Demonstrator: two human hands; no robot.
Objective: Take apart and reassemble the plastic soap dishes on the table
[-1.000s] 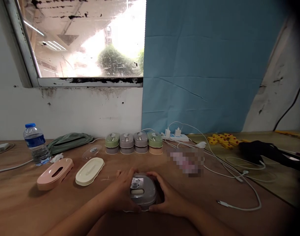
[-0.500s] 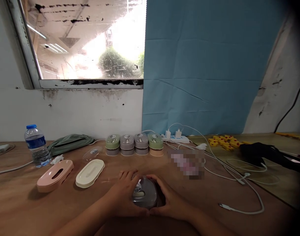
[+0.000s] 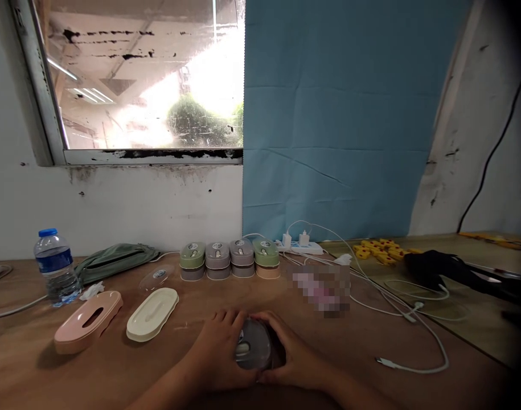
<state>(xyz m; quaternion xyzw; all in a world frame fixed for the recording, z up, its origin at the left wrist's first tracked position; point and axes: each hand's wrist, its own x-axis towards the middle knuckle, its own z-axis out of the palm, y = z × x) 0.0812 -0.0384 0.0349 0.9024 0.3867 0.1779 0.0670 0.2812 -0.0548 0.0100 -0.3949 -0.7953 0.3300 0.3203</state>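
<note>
A small oval grey plastic box with a clear lid (image 3: 260, 345) sits on the table at the front middle. My left hand (image 3: 220, 348) covers its left side, fingers over the far edge and thumb at the near edge. On the opposite side my right hand (image 3: 292, 354) curves round the box, its thumb meeting the left thumb at the front. Parts of the sides and the base are hidden by my hands. To the left lie a cream oval cover (image 3: 152, 314), a pink oval cover with a slot (image 3: 88, 323) and a loose clear lid (image 3: 156, 278).
Several similar oval boxes (image 3: 217, 261) stand in a row by the wall. A water bottle (image 3: 55, 267) and a green pouch (image 3: 119, 262) are back left. At right are a power strip (image 3: 300, 247), white cables (image 3: 431, 370), yellow pieces (image 3: 377, 250) and a black object (image 3: 435, 267).
The view has tilted up slightly and turned a little right. My left hand has shifted further over the box, covering more of its left side. Both hands stay around it.
</note>
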